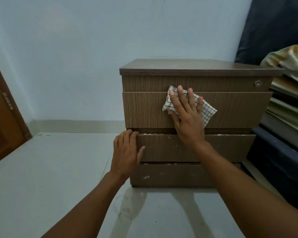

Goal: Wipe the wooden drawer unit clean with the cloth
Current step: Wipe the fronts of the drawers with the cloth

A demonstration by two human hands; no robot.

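The wooden drawer unit (144, 109) stands on the floor against the pale wall, with several drawer fronts and a small lock at its top right. A folded white cloth with a dark check (207, 111) lies flat against the second drawer front. My right hand (186, 117) presses the cloth there with straight, spread fingers. My left hand (126, 152) grips the left end of the third drawer front, fingers curled over its top edge and thumb on its face.
A brown wooden door (0, 117) stands at the far left. Stacked folded mattresses and bedding (286, 109) crowd the unit's right side, under a dark cloth. Pale floor (50, 169) stretches out to the left and in front.
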